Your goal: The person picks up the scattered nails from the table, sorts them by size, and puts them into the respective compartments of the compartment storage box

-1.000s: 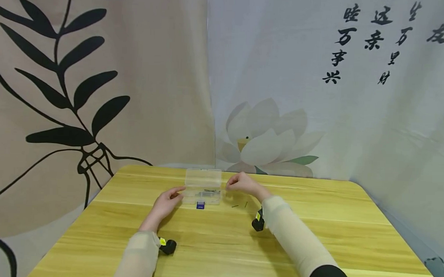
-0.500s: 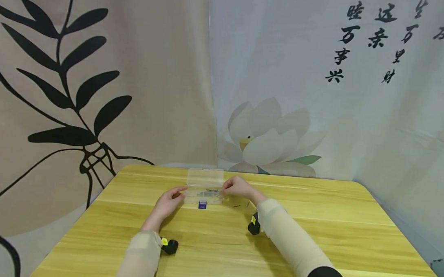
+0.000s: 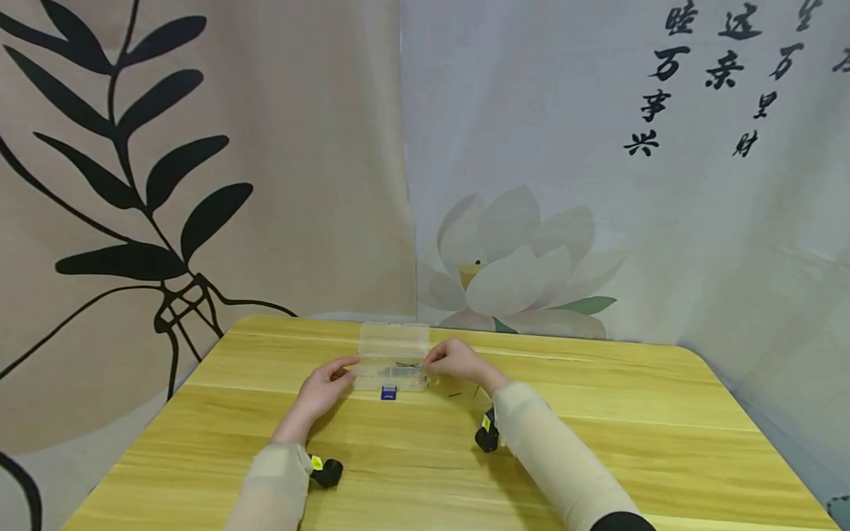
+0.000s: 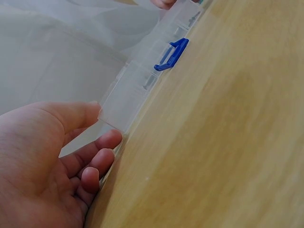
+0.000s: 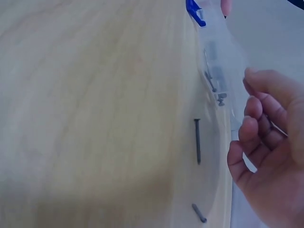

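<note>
A clear plastic box (image 3: 390, 384) stands with its lid (image 3: 394, 340) raised near the table's far edge. Its blue latch (image 3: 388, 393) points toward me. Several dark nails (image 3: 407, 365) lie inside. My left hand (image 3: 322, 387) holds the box's left end, the thumb (image 4: 83, 114) at the upper edge and the other fingers curled near the bottom corner. At the right end is my right hand (image 3: 457, 360), its fingers (image 5: 254, 107) curled and thumb tip close to the box. Whether they pinch anything is hidden. Two loose nails lie on the table, one longer (image 5: 197, 142), one shorter-looking (image 5: 199, 213).
The wooden table (image 3: 418, 468) reaches almost to the printed curtain (image 3: 316, 176) behind it. A small black camera sits on each wrist, the left one (image 3: 328, 472) and the right one (image 3: 487, 433), both low over the tabletop.
Compared with a second ago, my right hand has moved left and slightly down to the box's right end. Through the last half second it stays there. My left hand keeps its place.
</note>
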The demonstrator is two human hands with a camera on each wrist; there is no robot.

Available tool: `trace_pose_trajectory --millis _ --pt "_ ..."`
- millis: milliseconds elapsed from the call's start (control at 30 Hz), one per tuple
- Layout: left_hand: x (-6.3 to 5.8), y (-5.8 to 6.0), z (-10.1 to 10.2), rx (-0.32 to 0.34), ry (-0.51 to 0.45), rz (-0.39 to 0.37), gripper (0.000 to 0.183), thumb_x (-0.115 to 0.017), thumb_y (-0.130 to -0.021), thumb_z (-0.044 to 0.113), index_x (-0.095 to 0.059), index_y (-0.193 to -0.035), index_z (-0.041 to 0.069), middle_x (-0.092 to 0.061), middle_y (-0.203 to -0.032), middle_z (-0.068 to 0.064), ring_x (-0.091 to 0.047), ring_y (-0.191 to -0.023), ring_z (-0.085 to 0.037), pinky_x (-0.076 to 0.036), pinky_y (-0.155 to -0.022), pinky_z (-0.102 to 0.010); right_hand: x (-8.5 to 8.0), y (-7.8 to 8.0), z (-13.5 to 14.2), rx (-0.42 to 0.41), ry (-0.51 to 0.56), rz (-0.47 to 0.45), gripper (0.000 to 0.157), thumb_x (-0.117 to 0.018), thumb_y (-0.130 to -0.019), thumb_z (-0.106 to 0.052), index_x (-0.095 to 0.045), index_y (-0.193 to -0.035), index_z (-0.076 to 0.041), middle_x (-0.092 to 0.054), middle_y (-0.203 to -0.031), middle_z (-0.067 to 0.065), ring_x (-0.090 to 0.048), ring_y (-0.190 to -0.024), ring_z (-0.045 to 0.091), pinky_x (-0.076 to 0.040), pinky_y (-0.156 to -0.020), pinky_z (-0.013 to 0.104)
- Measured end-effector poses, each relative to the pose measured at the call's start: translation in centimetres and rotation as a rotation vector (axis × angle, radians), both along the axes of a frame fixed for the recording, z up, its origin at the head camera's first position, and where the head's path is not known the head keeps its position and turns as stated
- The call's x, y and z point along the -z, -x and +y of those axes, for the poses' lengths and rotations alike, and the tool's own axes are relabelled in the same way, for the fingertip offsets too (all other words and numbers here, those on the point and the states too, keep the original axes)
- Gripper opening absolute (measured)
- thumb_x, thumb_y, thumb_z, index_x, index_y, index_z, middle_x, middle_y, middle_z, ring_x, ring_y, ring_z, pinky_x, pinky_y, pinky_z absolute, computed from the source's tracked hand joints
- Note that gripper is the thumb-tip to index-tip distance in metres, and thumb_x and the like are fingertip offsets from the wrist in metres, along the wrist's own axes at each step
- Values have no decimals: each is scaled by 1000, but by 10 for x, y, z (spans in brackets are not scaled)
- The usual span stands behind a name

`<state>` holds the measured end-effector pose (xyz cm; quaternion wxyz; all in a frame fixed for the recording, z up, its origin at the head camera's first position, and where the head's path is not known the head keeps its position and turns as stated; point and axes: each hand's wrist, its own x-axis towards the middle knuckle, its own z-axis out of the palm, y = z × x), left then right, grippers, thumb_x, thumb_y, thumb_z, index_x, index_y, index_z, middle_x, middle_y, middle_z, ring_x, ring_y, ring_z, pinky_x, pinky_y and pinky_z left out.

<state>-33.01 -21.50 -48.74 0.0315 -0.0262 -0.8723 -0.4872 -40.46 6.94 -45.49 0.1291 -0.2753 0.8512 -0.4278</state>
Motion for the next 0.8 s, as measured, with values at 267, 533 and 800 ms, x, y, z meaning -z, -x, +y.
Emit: trace_pose_trajectory --millis 267,533,800 --pt "0 0 -1 0 3 -4 36 -56 -99 18 -58 -135 11 -64 -109 -10 -57 -99 -26 -45 -85 -45 -5 -2 21 50 1 -19 13 -67 -91 -14 -73 -97 -3 -69 -92 2 -61 -80 17 -49 -71 30" --pt "1 1 -4 -1 0 -6 36 -56 -100 18 -58 -135 11 -63 -109 -10 -56 -99 -26 -45 -85 -45 -3 -1 54 73 -20 -20 19 -63 -95 -15 -72 -102 0 -69 -103 7 -62 -90 17 -48 -79 34" --pt "1 1 -2 4 -3 -6 36 -56 -100 18 -58 -135 10 -63 -110 -11 -56 -101 -26 -44 -86 -46 4 -3 85 62 -7 -63 17 -64 -92 -7 -72 -101 4 -70 -102 10 -56 -76 21 -47 -67 33"
